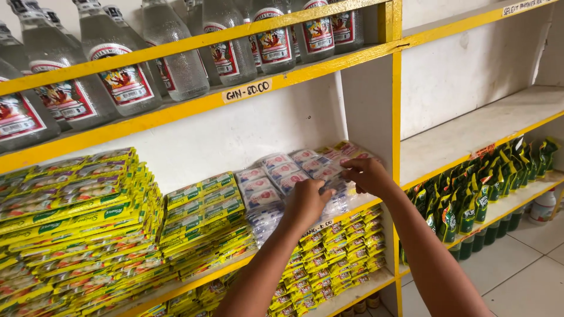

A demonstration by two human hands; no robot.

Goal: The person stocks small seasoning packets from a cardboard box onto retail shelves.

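My left hand (306,202) and my right hand (368,175) reach into the middle shelf of a white rack with yellow edges (395,117). Both rest on a stack of clear plastic sachet strips (282,173) with pink and white prints, at the right end of that shelf. The left hand's fingers press on the top strip near its middle. My right hand pinches the strip's right end near the upright post. Left of this stack lie piles of green and yellow sachet packs (202,214).
A taller heap of yellow sachet strips (76,223) fills the shelf's left side. Clear glass bottles (120,58) with red labels stand on the top shelf. More yellow packets (335,252) sit below. Green pouches (476,194) line the right rack; white tiled floor (523,276) lies beneath.
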